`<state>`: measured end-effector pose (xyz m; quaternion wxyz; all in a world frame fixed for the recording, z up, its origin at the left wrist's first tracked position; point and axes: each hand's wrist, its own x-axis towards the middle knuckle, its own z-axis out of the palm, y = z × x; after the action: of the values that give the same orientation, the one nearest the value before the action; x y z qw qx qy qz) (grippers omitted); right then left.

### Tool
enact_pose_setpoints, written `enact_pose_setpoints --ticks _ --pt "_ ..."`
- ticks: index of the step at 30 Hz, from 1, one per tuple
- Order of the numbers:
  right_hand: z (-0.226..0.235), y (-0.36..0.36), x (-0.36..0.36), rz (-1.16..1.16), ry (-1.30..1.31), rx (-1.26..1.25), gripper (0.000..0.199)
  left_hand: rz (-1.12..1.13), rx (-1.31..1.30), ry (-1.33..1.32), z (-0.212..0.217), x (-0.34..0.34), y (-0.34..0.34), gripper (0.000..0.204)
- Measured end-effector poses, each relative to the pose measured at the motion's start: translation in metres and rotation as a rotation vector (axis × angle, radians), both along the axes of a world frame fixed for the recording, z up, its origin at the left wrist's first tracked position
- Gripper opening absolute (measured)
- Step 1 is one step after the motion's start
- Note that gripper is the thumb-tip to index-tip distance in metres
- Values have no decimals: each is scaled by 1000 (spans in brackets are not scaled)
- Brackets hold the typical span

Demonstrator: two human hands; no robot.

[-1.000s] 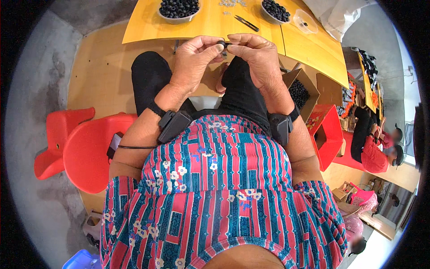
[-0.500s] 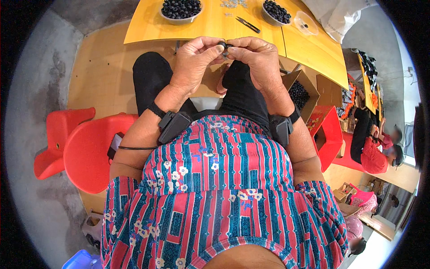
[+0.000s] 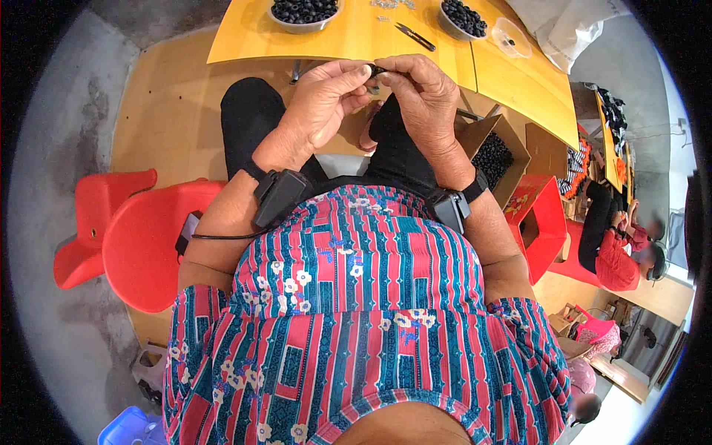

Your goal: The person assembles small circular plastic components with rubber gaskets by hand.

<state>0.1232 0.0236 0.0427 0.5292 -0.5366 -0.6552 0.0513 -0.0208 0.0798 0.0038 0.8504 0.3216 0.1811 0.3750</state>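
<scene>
1. My left hand and right hand meet above my lap, at the yellow table edge.
2. Fingers of both pinch one small black ring between them.
3. Bowl of black rings sits beyond.

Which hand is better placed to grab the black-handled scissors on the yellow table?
Right, probably. The right hand sits closer to the black-handled scissors on the yellow table. The left hand is farther off. Both pinch a small black part, so one must let go.
</scene>
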Motion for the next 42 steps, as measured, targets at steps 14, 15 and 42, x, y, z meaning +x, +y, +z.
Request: enact_pose_setpoints --ticks 14,15,42 --pt "-7 0 -8 -44 -7 48 11 61 -48 -36 -3 2 -8 16" --pt "-7 0 -7 -11 33 2 11 34 -28 -51 -4 0 -6 16" --pt "-18 -5 -6 42 377 -124 12 80 19 -5 -5 3 -13 20"
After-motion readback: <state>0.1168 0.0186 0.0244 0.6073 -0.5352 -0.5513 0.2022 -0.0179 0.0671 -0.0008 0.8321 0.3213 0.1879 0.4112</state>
